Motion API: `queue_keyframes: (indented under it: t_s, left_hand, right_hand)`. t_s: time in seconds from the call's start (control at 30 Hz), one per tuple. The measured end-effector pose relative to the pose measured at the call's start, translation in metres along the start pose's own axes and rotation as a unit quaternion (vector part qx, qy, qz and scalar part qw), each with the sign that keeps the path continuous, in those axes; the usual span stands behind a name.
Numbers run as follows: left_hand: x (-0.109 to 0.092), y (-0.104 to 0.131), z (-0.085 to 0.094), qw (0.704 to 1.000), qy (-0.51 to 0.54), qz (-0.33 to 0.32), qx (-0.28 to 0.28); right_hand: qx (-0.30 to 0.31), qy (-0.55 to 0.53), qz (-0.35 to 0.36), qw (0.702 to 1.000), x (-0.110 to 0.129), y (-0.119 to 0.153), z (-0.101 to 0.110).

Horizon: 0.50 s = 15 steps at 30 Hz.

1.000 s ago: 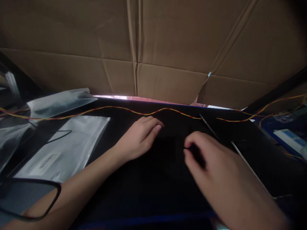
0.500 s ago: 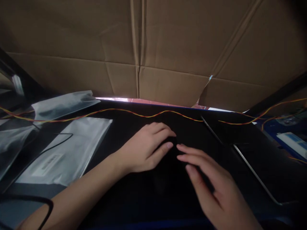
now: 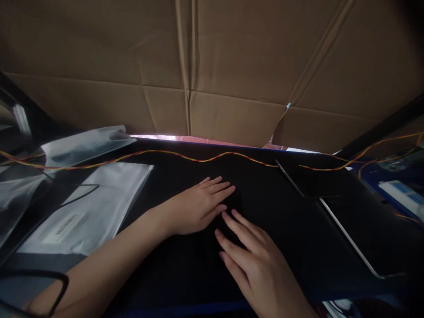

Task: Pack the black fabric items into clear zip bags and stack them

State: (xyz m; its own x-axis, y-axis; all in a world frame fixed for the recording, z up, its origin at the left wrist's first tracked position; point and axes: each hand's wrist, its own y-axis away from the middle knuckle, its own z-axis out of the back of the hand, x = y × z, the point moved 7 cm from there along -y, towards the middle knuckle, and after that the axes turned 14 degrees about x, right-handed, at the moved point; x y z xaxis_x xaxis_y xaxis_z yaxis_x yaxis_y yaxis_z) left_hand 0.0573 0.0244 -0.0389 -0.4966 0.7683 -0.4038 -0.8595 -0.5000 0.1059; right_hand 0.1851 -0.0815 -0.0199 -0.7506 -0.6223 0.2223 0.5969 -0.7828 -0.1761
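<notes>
My left hand lies palm down with its fingers stretched out over the black tabletop. Close by on the right, my right hand is held with its fingers apart, their tips pointing toward my left thumb. Neither hand visibly grips anything. The area under and between the hands is very dark, and I cannot make out whether a black object lies there.
Clear plastic bags lie at left, one with a barcode label. A red-yellow twisted wire runs along the back below brown cardboard. Dark, silver-edged flat objects lie right. A black cable loops front left.
My left hand has flattened, its curled fingers now straight. My right hand has moved left and toward me, close to the left thumb.
</notes>
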Motion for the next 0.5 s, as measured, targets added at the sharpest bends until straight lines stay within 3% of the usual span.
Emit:
queue_keyframes:
  t_s: [0.17, 0.3, 0.43, 0.5]
  left_hand:
    - [0.0, 0.001, 0.013, 0.999, 0.017, -0.001, -0.031]
    - [-0.001, 0.003, 0.025, 0.997, 0.02, 0.008, -0.073]
    - [0.001, 0.004, 0.029, 0.996, 0.011, 0.021, -0.087]
    - [0.002, 0.005, 0.028, 0.996, -0.001, 0.025, -0.087]
  right_hand:
    - [-0.04, -0.055, 0.062, 0.996, 0.012, 0.0, 0.011]
    - [-0.059, -0.082, 0.054, 0.993, 0.012, -0.002, 0.004]
    - [-0.042, -0.07, 0.051, 0.995, 0.009, -0.01, -0.005]
    - [-0.004, -0.066, 0.065, 0.996, 0.007, -0.016, -0.002]
